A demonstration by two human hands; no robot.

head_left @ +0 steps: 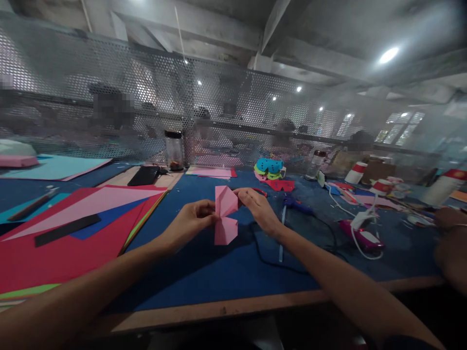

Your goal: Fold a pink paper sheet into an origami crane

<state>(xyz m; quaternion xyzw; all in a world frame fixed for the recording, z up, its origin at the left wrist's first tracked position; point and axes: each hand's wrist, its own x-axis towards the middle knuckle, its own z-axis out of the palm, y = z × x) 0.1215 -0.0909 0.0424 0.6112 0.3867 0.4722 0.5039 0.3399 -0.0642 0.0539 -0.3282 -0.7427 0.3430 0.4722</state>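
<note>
A pink folded paper (226,231) stands above the blue tabletop, pinched in at its middle, with creased flaps above and below. My left hand (193,219) is closed on it, thumb and fingers pinching the narrow middle from the left. At its upper right edge, the fingers of my right hand (258,208) are closed on the upper flap; their tips are partly hidden. Right of that hand lies a blue glue gun (299,206), with a pale glue stick (281,238) nearby. Beyond are a red paper mask (281,185) and several stacked masks topped by a blue mask (269,166).
Coloured sheets (83,257) with a black strip (68,230) cover the left side. A jar (174,151) stands by the perforated partition (233,107). A black cable (262,260) crosses the table near a magenta device (361,236). Another person's hand (452,243) is at far right.
</note>
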